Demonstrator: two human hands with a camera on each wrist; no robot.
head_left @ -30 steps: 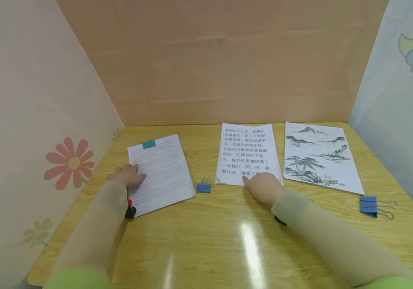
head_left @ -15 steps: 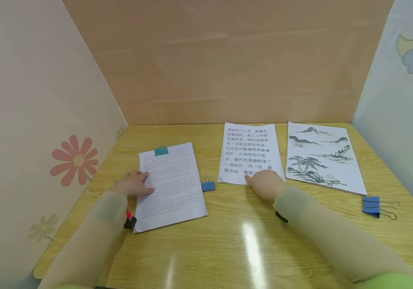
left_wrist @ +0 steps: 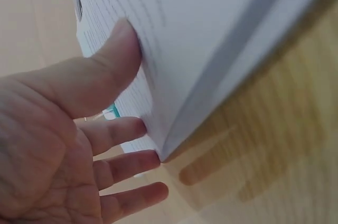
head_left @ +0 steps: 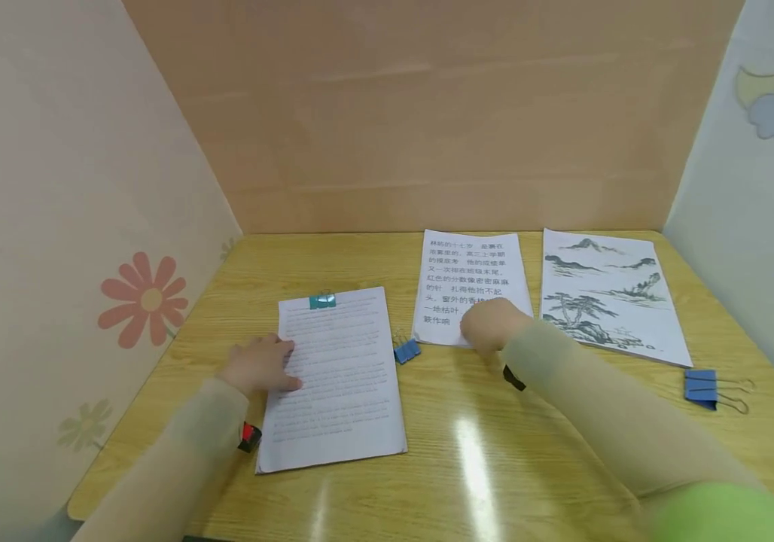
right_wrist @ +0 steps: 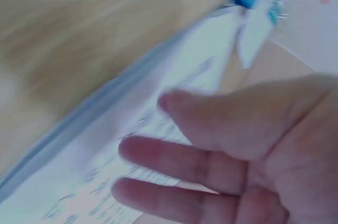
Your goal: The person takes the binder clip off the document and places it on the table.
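My left hand (head_left: 261, 366) is at the left edge of a stack of printed sheets (head_left: 339, 391), which has a teal binder clip (head_left: 323, 301) on its top edge. In the left wrist view the thumb (left_wrist: 124, 49) lies against the top page and the straight fingers meet the stack's edge. A blue binder clip (head_left: 406, 351) touches or nearly touches the stack's right side. My right hand (head_left: 492, 325) is over the lower part of a second stack with large Chinese text (head_left: 468, 278). Its fingers look extended and hold nothing in the blurred right wrist view.
On the right lies a stack topped by an ink landscape picture (head_left: 607, 293). A larger blue binder clip (head_left: 701, 385) rests near its lower right corner. A brown panel (head_left: 428, 113) closes off the back of the wooden table (head_left: 373, 493), between two pale side walls.
The left stack has slid nearer and rightward with my left hand, and the small blue clip has turned and shifted right. My right hand has moved slightly up over the large-text stack.
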